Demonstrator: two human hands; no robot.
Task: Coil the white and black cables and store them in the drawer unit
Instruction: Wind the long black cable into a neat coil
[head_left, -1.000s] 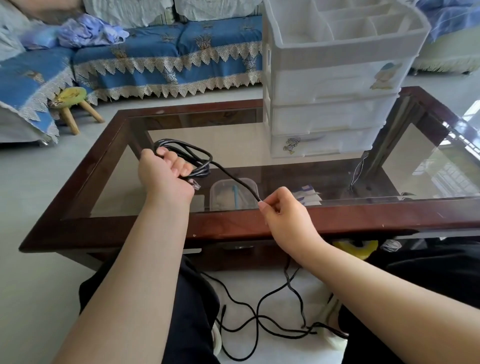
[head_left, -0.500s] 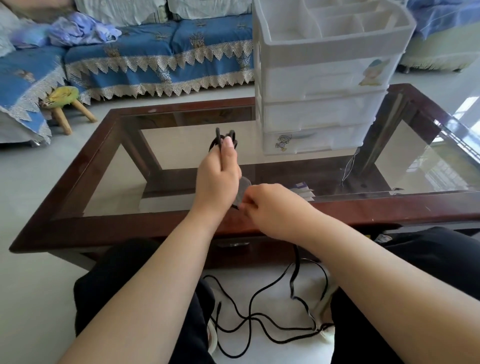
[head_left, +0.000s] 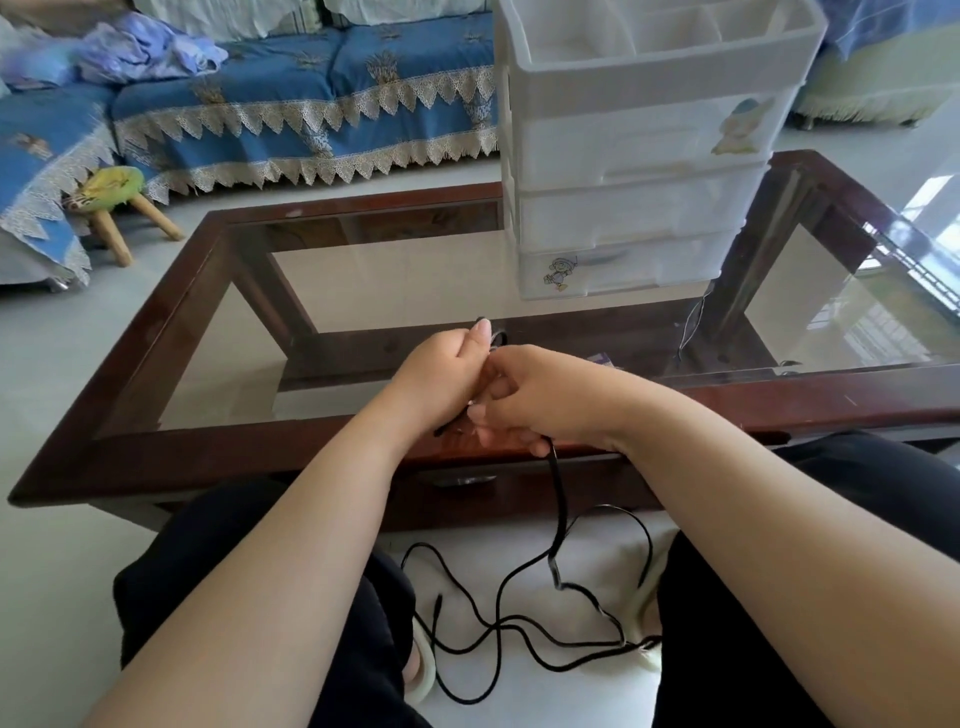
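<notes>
1. While cartoon stickers are showing on the fronts of the white drawer unit (head_left: 639, 171), one on the top drawer and one on the bottom drawer, no legible writing is appearing on them or anywhere else.
2. The drawer unit is standing on the far side of the glass-topped table (head_left: 249, 457), with all three drawers sitting closed; its open top tray is divided into compartments whose contents are not showing from this angle.
3. The left hand (head_left: 441, 379) is gripping a bundle of the black cable (head_left: 558, 499), fingers curled round it, with a loop end peeking out above the fingers.
4. The right hand (head_left: 540, 400) is pressing against the left, fingers curled round the same cable just below the bundle.
5. The loose length is dropping from under the right hand over the table's near edge and is lying in tangled loops on the floor between the person's knees.
6. The white cable (head_left: 641, 613) is lying on the floor, just beside the right knee, touching the black loops.
</notes>
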